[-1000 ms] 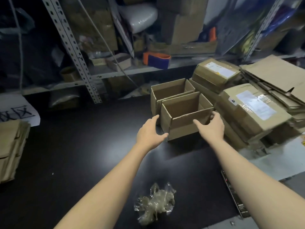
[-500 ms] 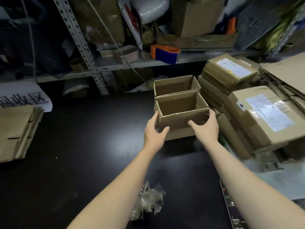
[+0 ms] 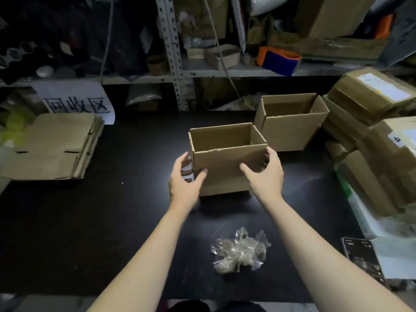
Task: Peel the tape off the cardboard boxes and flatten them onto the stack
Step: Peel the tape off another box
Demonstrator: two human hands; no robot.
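The left hand (image 3: 184, 183) and right hand (image 3: 265, 176) grip the open-topped cardboard box (image 3: 225, 167) at mid-bench (image 3: 112, 221), thumbs on its near face, fingers (image 3: 185, 163) curled round its end walls, the flattened stack (image 3: 51, 145) lying well apart on the left.

the open box (image 3: 227, 163) is plain matt brown cardboard with a rough torn top edge, like the flattened stack (image 3: 51, 145). the desk (image 3: 90, 221) is smooth black with a dull sheen. the crumpled tape wad (image 3: 239, 252) is clear glossy plastic. the shelf upright (image 3: 172, 52) is perforated pale metal.
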